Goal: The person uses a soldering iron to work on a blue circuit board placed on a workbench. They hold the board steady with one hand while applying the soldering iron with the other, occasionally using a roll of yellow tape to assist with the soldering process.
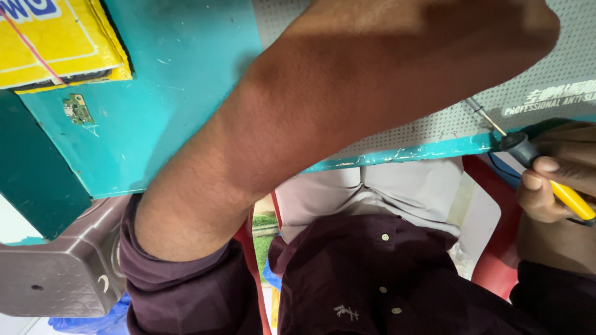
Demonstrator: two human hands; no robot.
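My left forearm (323, 118) crosses the whole view from lower left to upper right, over a teal table (186, 93). The left hand itself lies beyond the top right edge, out of sight. At the right edge my right hand (549, 183) grips a screwdriver (574, 200) with a yellow handle and a black collar. Its thin metal shaft (485, 116) points up and left over a grey dotted work mat (559, 62). What the tip touches is hidden behind my forearm.
A yellow padded envelope (56, 37) lies at the table's top left, with a small green circuit board (77, 110) just below it. A brown plastic stool (56, 273) stands at lower left. A red chair (496, 260) shows beside my dark maroon shirt (372, 285).
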